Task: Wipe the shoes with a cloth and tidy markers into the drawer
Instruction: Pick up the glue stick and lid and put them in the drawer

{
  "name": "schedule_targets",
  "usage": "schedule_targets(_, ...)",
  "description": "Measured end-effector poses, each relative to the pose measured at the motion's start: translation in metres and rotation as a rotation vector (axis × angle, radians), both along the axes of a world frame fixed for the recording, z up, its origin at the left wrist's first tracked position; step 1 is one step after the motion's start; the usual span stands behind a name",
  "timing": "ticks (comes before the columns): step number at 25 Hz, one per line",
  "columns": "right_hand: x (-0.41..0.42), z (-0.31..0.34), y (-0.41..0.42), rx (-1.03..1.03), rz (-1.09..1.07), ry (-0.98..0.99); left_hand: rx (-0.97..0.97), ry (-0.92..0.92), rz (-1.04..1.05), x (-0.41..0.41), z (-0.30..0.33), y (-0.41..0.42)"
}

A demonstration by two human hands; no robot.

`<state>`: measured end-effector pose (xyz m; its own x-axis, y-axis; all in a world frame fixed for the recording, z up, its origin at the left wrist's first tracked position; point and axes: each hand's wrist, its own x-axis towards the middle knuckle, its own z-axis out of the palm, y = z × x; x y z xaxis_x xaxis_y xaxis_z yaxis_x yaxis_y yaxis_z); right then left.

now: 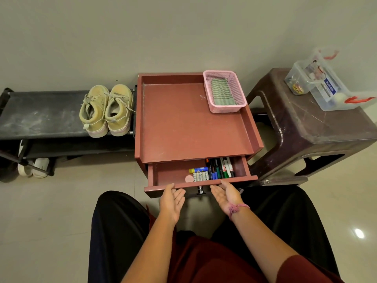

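Left hand and right hand both palm-up, fingers straight, fingertips at the front edge of the drawer; neither holds anything; whether they press the panel or only touch it is hard to tell. Drawer pulled partly out of the red cabinet, directly ahead of both hands; its handle sits between them.

Markers lie inside the drawer at its right end, long axes running front to back, just beyond the right hand; that hand is the nearer. Batteries and a glue stick lie left of them.

Judgement: markers look put away; the drawer's travel runs straight away from the palms, so a level push from both would close it.

Shoes stand side by side on the black rack, well left and beyond the left hand. Cloth folded in the pink basket at the cabinet top's far right corner.
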<state>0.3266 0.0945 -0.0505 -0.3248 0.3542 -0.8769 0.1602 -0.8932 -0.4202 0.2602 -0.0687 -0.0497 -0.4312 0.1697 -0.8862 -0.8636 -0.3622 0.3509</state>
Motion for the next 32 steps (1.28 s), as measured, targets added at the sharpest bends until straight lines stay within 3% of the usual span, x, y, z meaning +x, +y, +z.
schedule_targets(8, -0.042, 0.005, 0.005, -0.011, 0.012, 0.085, 0.221, 0.082, 0.115, -0.014, -0.008, 0.009)
schedule_targets(14, -0.073, 0.007, 0.006, -0.032, 0.014, 0.143, 0.276, 0.115, 0.124, -0.04, -0.002, 0.019)
schedule_targets(24, -0.08, -0.002, 0.016, -0.045, 0.064, 0.136, 0.303, 0.073, 0.179, -0.051, -0.003, 0.032)
schedule_targets(32, -0.08, 0.025, 0.008, 0.021, 0.229, 0.128, 0.205, 0.146, 0.117, -0.042, 0.022, 0.013)
